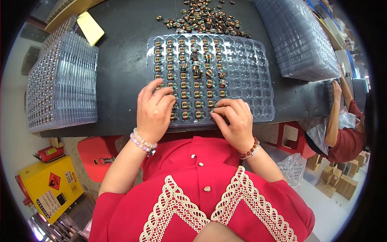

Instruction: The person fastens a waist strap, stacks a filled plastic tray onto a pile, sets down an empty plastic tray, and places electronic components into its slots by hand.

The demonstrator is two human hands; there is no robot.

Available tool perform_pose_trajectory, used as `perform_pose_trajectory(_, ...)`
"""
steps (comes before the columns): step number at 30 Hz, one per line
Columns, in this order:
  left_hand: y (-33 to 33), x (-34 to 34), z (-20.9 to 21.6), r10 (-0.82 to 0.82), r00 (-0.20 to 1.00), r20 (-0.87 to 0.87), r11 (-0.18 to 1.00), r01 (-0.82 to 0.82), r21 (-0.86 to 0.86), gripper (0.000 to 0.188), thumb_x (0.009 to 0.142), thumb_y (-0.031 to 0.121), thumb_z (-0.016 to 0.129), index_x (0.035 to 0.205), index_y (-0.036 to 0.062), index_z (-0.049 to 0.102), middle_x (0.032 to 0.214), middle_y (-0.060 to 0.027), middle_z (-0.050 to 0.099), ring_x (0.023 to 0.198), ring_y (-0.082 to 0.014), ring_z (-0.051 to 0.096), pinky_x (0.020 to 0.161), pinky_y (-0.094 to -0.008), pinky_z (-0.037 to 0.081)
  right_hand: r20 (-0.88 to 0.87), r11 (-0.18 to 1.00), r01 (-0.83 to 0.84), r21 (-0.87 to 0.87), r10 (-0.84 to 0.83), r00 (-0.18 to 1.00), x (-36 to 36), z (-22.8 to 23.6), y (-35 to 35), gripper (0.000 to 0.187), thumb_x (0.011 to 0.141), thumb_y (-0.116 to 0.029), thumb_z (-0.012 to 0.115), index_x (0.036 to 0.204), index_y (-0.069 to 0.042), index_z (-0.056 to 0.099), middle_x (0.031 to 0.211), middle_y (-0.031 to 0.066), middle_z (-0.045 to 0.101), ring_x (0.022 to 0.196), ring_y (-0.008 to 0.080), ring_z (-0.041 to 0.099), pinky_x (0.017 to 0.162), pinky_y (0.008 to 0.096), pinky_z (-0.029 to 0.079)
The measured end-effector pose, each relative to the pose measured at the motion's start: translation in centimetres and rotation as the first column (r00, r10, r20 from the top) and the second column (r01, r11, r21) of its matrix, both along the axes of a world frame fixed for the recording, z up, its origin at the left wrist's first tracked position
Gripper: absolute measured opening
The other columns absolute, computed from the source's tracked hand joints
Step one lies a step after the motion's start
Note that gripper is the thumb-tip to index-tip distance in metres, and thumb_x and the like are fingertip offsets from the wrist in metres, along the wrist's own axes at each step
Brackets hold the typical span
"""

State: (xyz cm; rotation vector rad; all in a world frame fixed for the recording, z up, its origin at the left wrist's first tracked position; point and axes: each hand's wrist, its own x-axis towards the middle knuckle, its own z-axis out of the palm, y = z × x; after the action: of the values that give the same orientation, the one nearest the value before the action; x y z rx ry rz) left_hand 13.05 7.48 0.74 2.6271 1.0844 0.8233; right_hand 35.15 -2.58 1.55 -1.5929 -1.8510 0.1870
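Head view. Clear plastic tray with rows of moulded pockets [264,115] lies on the bench in front of the person. Left-hand columns largely hold small copper-wound components with green and black parts [186,105]; right-hand pockets are bare. A few more lie loose and tilted over the middle columns.

Left hand [155,109]: fingers curled down over the leftmost columns; cannot tell whether they grasp anything. Right hand [236,121]: thumb and forefinger nearly together at the near edge; whether a component sits between them, cannot tell.

Step in hand looks like seating components. Best done, I judge, with a light fingertip pinch, each part turned to match its neighbours and pressed flat; wrists kept high, since a dragging bracelet could unseat finished rows.

Bench [119,72]: dark, scuffed top. Loose heap of components [201,20] beyond the tray; stacked filled trays [64,86] left, stacked clear trays [296,40] right, yellow paper [91,28] far left.

Room: red stool [94,155], yellow cabinet [52,189], cardboard boxes [334,179], co-worker's red sleeve [347,141] at right.
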Motion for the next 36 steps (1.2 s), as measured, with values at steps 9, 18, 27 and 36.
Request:
perform_pose_trajectory(9,-0.2,0.3,0.8,0.026,1.000,0.004,0.998,-0.026,-0.060,0.020,0.078,0.002,0.067,0.097,0.0062,0.068,0.093,-0.0058,0.065,0.097,-0.0275,0.056,0.088,-0.0413,0.043,-0.007,0.995,0.078,-0.066,-0.078,0.997,-0.3,0.0,0.2,0.016,0.074,-0.012,0.076,0.076,-0.007,0.060,0.113,0.0080,0.061,0.090,0.0259,0.057,0.078,0.0380,0.043)
perform_pose_trajectory(18,-0.3,0.2,0.9,0.113,0.993,-0.031,0.993,-0.114,-0.019,0.022,0.077,0.005,0.067,0.099,0.0065,0.068,0.108,-0.0081,0.060,0.104,-0.0289,0.053,0.090,-0.0425,0.043,0.096,0.999,0.008,-0.047,-0.003,0.995,0.2,0.4,0.3,0.019,0.075,-0.011,0.074,0.089,-0.008,0.062,0.117,0.0077,0.061,0.097,0.0262,0.057,0.084,0.0387,0.042)
perform_pose_trajectory(27,-0.2,0.3,0.8,0.076,0.993,-0.095,0.997,-0.077,-0.003,0.019,0.077,0.006,0.067,0.095,0.0054,0.068,0.113,-0.0058,0.059,0.119,-0.0301,0.047,0.095,-0.0447,0.041,0.195,0.997,-0.068,0.022,0.062,0.979,0.4,1.9,6.8,0.025,0.083,-0.012,0.065,0.107,-0.009,0.063,0.116,0.0055,0.061,0.103,0.0264,0.056,0.091,0.0395,0.042)
perform_pose_trajectory(36,0.3,0.1,0.7,-0.007,0.995,0.101,0.997,0.014,-0.070,0.009,0.074,0.002,0.068,0.081,0.0070,0.065,0.081,-0.0024,0.065,0.099,-0.0258,0.058,0.095,-0.0435,0.040,0.243,0.988,-0.154,0.025,0.143,0.959,0.6,0.2,9.2,0.023,0.083,-0.013,0.066,0.106,-0.010,0.065,0.096,0.0046,0.063,0.089,0.0242,0.060,0.083,0.0369,0.046)
